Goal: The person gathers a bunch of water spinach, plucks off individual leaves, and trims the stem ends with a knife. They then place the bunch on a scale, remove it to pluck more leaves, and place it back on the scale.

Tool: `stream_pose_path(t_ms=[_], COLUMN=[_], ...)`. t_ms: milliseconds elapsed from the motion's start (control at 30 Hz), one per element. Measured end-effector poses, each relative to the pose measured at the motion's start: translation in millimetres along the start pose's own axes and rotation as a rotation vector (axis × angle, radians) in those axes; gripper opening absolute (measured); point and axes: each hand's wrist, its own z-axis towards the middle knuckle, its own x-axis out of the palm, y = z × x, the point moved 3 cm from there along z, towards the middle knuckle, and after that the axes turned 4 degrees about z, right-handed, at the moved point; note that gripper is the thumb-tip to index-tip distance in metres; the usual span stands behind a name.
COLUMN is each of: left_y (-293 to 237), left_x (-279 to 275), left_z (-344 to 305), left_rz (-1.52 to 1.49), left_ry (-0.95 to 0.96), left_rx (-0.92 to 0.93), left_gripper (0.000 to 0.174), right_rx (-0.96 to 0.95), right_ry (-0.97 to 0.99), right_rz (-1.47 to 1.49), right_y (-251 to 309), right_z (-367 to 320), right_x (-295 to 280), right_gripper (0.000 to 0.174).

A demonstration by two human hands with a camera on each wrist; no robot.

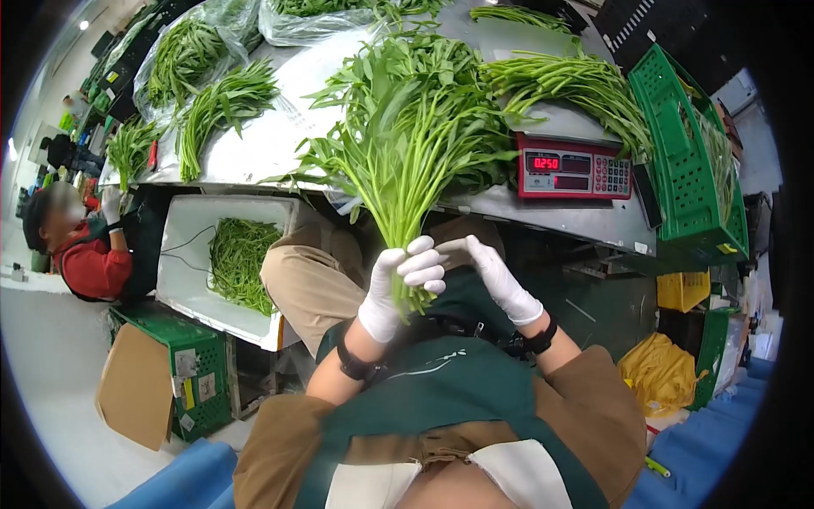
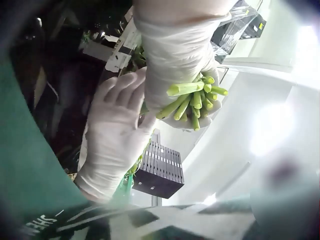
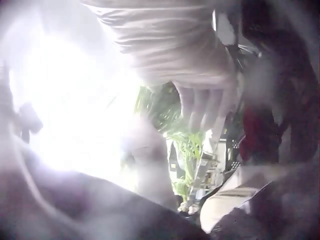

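A big bunch of long-stemmed leafy greens point(image 1: 407, 144) stands upright in front of me, its leaves fanned over the table edge. My left hand point(image 1: 405, 276), in a white glove, grips the bunch around its lower stems. The left wrist view shows the cut stem ends point(image 2: 197, 100) poking out of that fist point(image 2: 175, 55). My right hand point(image 1: 487, 270), also gloved, lies with straight fingers against the stems beside the left hand, and shows flat in the left wrist view point(image 2: 117, 135). The right wrist view is blurred, showing only the gloved fingers point(image 3: 200, 107) and greens point(image 3: 187, 145).
A red scale point(image 1: 575, 174) reading 0250 sits on the steel table point(image 1: 543, 216) among piles of greens point(image 1: 220, 106). A green crate point(image 1: 687, 161) stands at the right. A white foam box point(image 1: 182, 280) holds greens on the left. A seated person in red point(image 1: 89, 254) is beyond it.
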Motion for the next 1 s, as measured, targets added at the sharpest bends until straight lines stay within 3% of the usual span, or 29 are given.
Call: stream_pose_path(t_ms=[67, 167, 300, 400, 533, 633, 700, 767, 800, 867, 900, 1000], left_y=[1.1, 9.1, 7.9, 5.6, 7.9, 6.4, 6.6, 5.5, 6.1, 3.1, 2.7, 4.2], left_x=[-6.3, -11.0, -11.5, -13.6, -17.7, -18.9, -18.2, -22.7, -24.0, -26.5, -24.2, -30.6], left_z=[-0.1, -5.6, -10.4, -13.4, -8.9, -8.0, -8.8, -12.0, -14.9, -14.5, -12.0, -10.7], left_rz=[-0.032, -0.062, -0.061, -0.041, 0.040, 0.157, 0.683, 1.189, 1.363, 1.613, 1.651, 1.920], left_ry=[0.027, -0.003, -0.007, -0.005, -0.029, -0.201, -0.448, -0.631, -0.692, -0.801, -0.829, -0.707], left_rx=[0.000, -0.004, 0.022, 0.025, -0.011, 0.017, 0.046, 0.100, 0.057, -0.105, -0.174, 0.207], left_gripper=[0.019, 0.020, 0.020, 0.020, 0.020, 0.017, 0.016, 0.016, 0.020, 0.026, 0.027, 0.037], right_rx=[0.000, 0.145, 0.065, 0.006, 0.032, 0.110, 0.182, 0.058, -0.006, 0.156, 0.058, -0.112], right_ry=[0.095, 0.200, 0.030, -0.015, 0.021, 0.153, 0.211, 0.150, 0.118, 0.087, 0.051, -0.049], right_rz=[0.175, 0.359, 0.237, -0.011, 0.176, 0.348, 0.278, 0.113, 0.032, -0.062, -0.022, -0.026], right_y=[-7.3, -9.2, -0.2, -1.5, -5.2, -6.4, -7.4, -7.9, -2.9, 17.6, 14.3, 4.7], right_z=[12.6, 30.2, 44.4, 45.4, 41.3, 34.9, 27.9, 23.4, 20.5, 9.1, 10.5, 12.4], right_x=[15.9, 27.5, 38.4, 24.9, 29.7, 21.9, 10.5, 13.5, 15.9, 26.3, 28.6, 33.6], right_gripper=[0.053, 0.051, 0.040, 0.040, 0.039, 0.045, 0.041, 0.044, 0.046, 0.057, 0.060, 0.065])
